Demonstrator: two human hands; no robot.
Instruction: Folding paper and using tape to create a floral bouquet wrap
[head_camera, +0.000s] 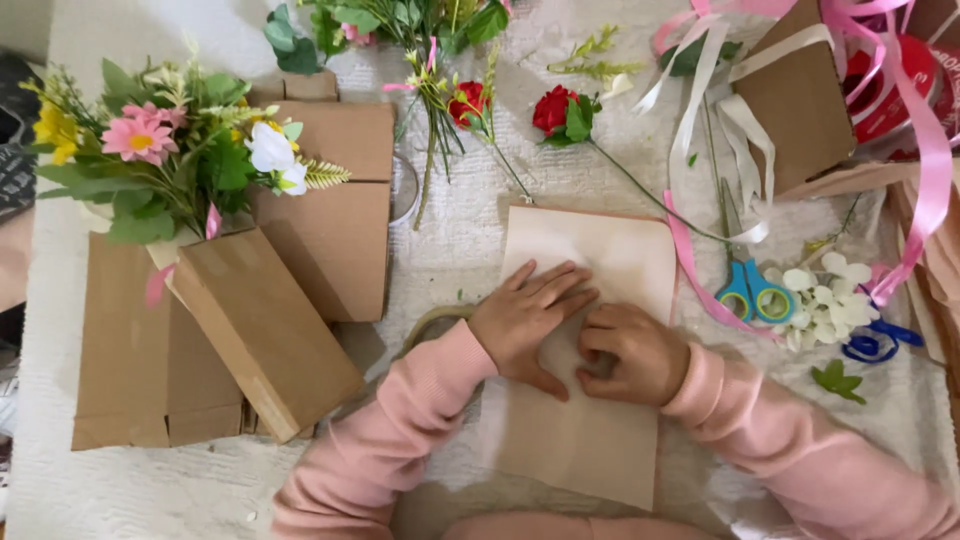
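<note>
Two hands are pressing a light, stiff, easily creased tan paper sheet (610, 290): left hand (527, 318) spread flat, right hand (632, 353) clenched, best gripped by its edges

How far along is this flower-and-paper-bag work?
One brown paper bag already holds a bouquet of mixed flowers. In hand: the left hand lies flat and the right hand is curled on a pale flat paper bag. Two red roses, white blossoms, pink ribbon and scissors lie loose, unused.
</note>
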